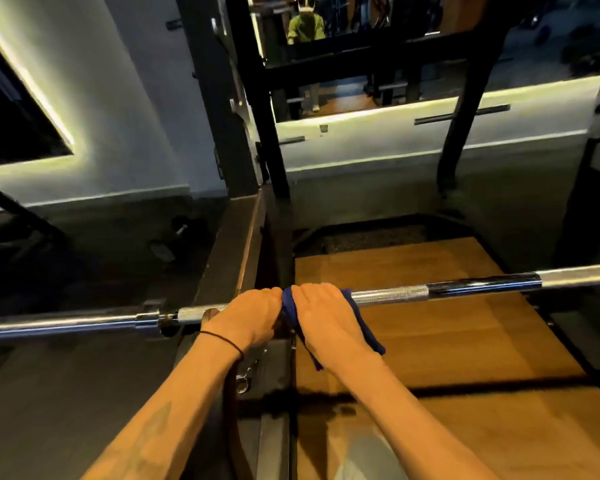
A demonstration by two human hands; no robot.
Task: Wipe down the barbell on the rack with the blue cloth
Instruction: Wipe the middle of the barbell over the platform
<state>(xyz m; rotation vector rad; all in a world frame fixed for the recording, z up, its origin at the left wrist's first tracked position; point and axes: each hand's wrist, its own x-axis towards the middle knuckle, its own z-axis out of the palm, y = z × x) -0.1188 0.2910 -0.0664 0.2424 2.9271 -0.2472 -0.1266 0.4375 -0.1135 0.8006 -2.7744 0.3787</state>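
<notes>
At the centre of the bar, our hands sit side by side, knuckles up. Our left hand [253,315] curls bare over the barbell [392,294]; a thin black band [224,342] circles its wrist. Our right hand [323,311] curls over the blue cloth [369,336], pressing it around the shaft, with soft folded ends hanging below the palm. The barbell is a long round steel rod lying level across the black metal rack [257,109]. Just right of the cloth its surface is knurled and matte, then glossy and dark, then knurled again. Left of our hands a collar meets a smooth polished sleeve [59,328]. Below lies a wooden platform [430,341] with visible grain, edged in dark flooring.
</notes>
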